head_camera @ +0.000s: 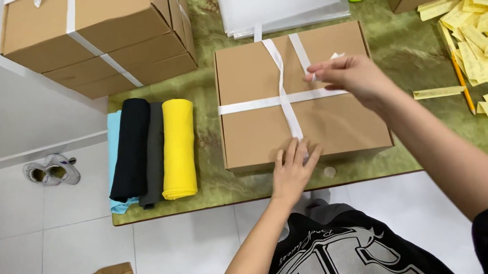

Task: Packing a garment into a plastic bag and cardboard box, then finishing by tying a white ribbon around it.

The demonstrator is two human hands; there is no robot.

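The green marbled table [410, 41] carries a flat cardboard box [300, 99] crossed by white ribbon [282, 96]. The left hand [293, 169] lies spread on the box's near edge, its grip flat on the ribbon. Above it, the right hand [351, 76] holds a pressed-together grip pinching the ribbon's free end. Rolled cloths [152, 150] sit left of the left grip.

Green table [401, 42]: boxes [299, 93], rolled cloths [152, 150]
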